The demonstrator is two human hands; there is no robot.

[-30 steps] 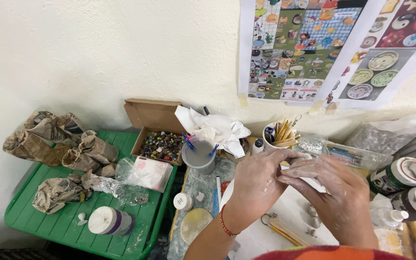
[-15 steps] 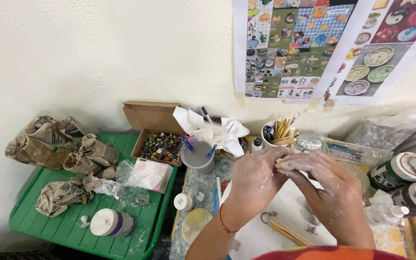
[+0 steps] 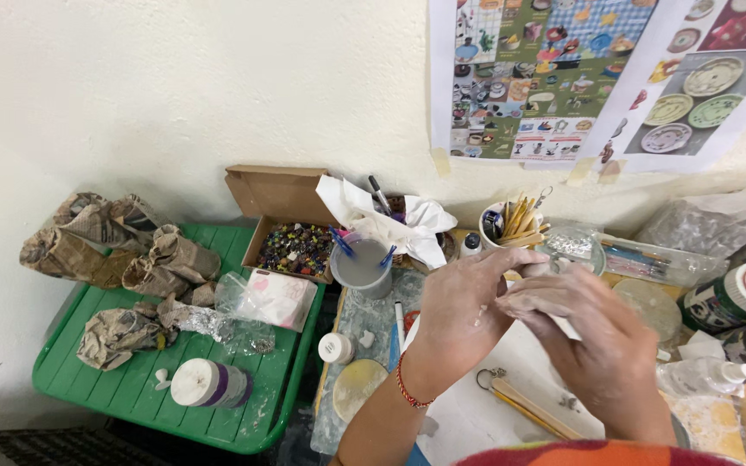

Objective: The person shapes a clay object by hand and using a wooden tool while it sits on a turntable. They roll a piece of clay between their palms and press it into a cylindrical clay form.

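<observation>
At centre right of the frame, 2 clay-dusted hands are brought together over a white work surface point(image 3: 485, 406). The left hand point(image 3: 464, 306), marked by a red string bracelet point(image 3: 409, 390) at the wrist, is curled with its fingers bent toward the right hand point(image 3: 593, 332). A small pale piece point(image 3: 520, 274) is pinched where the fingertips of both hands meet, just below the cup of wooden tools point(image 3: 511, 226); what it is cannot be told, most of it being hidden by the fingers. A wooden stick point(image 3: 533, 407) is seen lying below the hands, apart from them. A grey cup point(image 3: 361, 269) with blue brushes is placed left of the left hand. Further left, a green tray point(image 3: 140, 388) is loaded with crumpled newspaper bundles point(image 3: 114, 250). An open cardboard box point(image 3: 291, 224) of coloured beads is set at upper centre.
</observation>
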